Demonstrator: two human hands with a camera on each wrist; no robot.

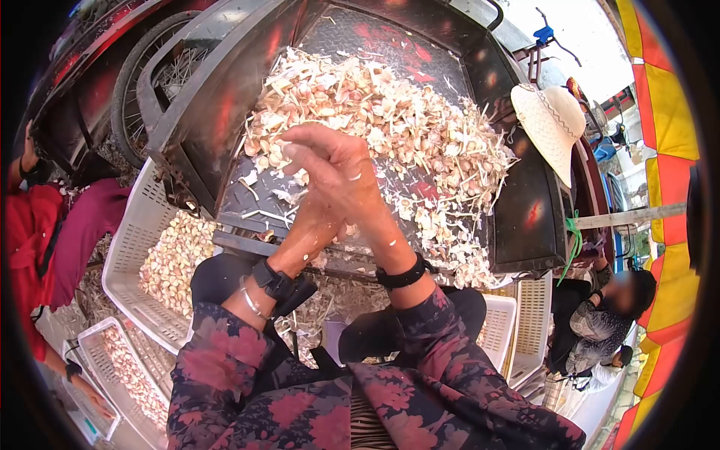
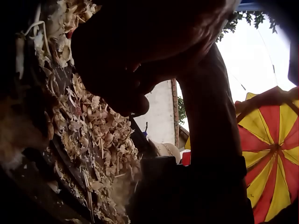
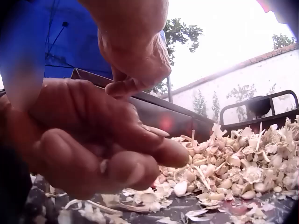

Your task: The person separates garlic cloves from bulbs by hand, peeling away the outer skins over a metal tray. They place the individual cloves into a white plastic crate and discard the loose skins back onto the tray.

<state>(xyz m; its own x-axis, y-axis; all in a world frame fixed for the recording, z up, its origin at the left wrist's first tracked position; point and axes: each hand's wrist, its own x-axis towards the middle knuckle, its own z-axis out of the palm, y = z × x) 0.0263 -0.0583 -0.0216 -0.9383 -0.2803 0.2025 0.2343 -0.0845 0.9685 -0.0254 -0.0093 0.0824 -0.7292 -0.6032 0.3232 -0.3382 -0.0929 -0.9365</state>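
Observation:
Both hands meet over the near side of a cart bed [image 1: 379, 37], crossed at the wrists. My right hand [image 1: 334, 157] lies uppermost in the head view, its fingers bent loosely leftward over a heap of garlic cloves [image 1: 390, 112] with dry skins and stalks. Beneath it, my left hand [image 3: 93, 135] is mostly hidden from above. The right wrist view shows its fingers loosely curled, a small pale bit between them. There, the right hand [image 3: 135, 60] hangs just over it, fingertips at its edge. White flecks cling to both forearms.
A white crate [image 1: 131, 247] of cloves stands left of my knees, another crate [image 1: 112, 330] below it. More crates [image 1: 532, 315] stand right. A straw hat [image 1: 551, 120] hangs on the cart's right wall. One person [image 1: 45, 247] sits left, another [image 1: 600, 315] right.

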